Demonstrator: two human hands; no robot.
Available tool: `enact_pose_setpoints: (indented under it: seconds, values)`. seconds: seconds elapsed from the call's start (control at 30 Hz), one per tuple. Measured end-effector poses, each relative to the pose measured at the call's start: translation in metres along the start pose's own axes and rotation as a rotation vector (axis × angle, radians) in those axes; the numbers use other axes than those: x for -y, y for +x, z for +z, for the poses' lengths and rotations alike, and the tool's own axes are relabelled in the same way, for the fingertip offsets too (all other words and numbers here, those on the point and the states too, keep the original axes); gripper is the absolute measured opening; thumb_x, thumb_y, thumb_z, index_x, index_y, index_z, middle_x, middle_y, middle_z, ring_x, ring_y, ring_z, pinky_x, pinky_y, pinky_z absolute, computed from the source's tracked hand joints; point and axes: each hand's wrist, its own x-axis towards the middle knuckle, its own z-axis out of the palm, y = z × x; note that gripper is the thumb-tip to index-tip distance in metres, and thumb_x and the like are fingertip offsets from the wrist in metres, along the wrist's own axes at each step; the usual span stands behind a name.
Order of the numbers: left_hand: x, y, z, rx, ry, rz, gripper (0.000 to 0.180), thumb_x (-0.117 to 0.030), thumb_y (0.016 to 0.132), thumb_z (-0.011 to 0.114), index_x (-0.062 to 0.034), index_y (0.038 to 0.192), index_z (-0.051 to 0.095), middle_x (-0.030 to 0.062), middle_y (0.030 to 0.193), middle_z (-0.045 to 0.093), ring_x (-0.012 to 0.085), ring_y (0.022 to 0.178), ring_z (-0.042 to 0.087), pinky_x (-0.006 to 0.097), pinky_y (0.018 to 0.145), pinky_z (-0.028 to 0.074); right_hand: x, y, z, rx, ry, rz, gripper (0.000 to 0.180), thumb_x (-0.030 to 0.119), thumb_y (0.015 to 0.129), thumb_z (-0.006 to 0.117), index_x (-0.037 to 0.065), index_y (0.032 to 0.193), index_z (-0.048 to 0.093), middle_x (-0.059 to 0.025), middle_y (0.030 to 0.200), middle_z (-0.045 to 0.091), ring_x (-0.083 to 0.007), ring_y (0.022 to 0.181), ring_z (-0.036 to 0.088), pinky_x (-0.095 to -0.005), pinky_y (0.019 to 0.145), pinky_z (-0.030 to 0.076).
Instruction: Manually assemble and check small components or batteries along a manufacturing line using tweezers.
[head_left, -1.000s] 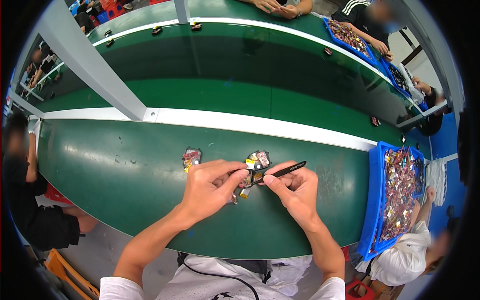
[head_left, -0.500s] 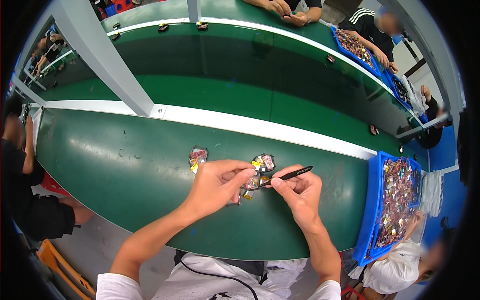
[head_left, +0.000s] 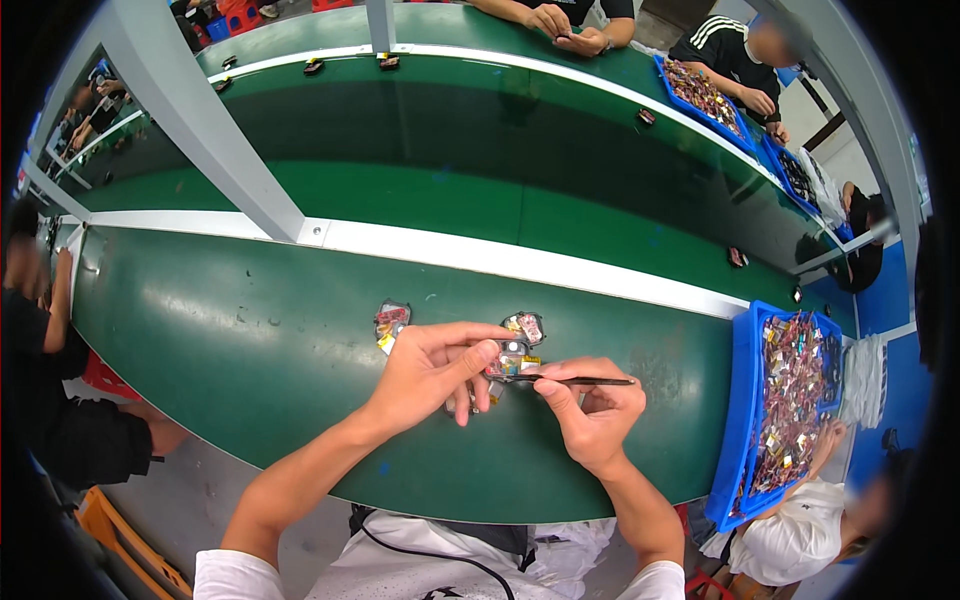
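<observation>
Between the thumb and fingers of my left hand [head_left: 430, 370] is a small dark plastic housing [head_left: 511, 358] with red, silver and yellow parts inside. My right hand [head_left: 595, 415] pinches black tweezers [head_left: 598, 381], lying almost level, with the tip at the lower edge of that housing. A similar housing [head_left: 526, 326] rests on the green table just beyond it. Another housing [head_left: 391, 322] lies farther left, past my left wrist. More such parts [head_left: 488, 398] show under my left fingers, partly hidden by them.
At the right stands a blue tray [head_left: 728, 440] heaped with small wired parts. A white rail [head_left: 500, 268] borders the table's far side, with a grey post [head_left: 215, 130] rising from it. Beyond runs a dark green belt [head_left: 420, 185] carrying a few housings. Co-workers sit around.
The tweezers have swung from slanting upward to nearly level, and my right hand has lowered slightly. My left hand's lower fingers now extend downward. The whole view has shifted a little.
</observation>
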Motion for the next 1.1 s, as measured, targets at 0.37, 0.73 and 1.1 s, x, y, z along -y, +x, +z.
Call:
enact_pose_setpoints:
  seconds: [0.37,0.73,1.1]
  values:
    - [0.0019,0.0000,0.0011,-0.025,-0.062,-0.008,0.031,-0.014,0.103,0.061,0.0053,0.127,0.066,0.0098,0.082,0.071,0.0137,0.060,0.069,0.022,0.045,0.052,0.0006,0.0030,0.0016,0.028,-0.075,-0.139,0.011,-0.004,0.081,0.081,0.000,0.089,0.075,-0.0115,0.087,0.079,-0.0036,0.048,0.053,-0.0192,0.044,0.037]
    - [0.0019,-0.0009,-0.0012,-0.042,-0.061,-0.011,0.030,-0.014,0.102,0.063,0.0054,0.126,0.066,0.0098,0.081,0.070,0.0144,0.060,0.070,0.023,0.046,0.052,-0.0025,0.0042,0.0033,0.060,-0.091,-0.208,0.012,-0.005,0.080,0.080,0.001,0.088,0.074,-0.0123,0.087,0.079,-0.0042,0.045,0.052,-0.0193,0.043,0.037]
    - [-0.0010,-0.0015,0.0014,-0.083,-0.006,0.002,0.028,-0.009,0.100,0.064,0.0073,0.123,0.068,0.0116,0.079,0.072,0.0130,0.057,0.067,0.024,0.045,0.052,-0.0024,0.0030,0.0026,0.075,-0.116,-0.133,0.014,-0.005,0.080,0.081,0.000,0.092,0.074,-0.0101,0.084,0.078,-0.0039,0.045,0.050,-0.0190,0.044,0.037]
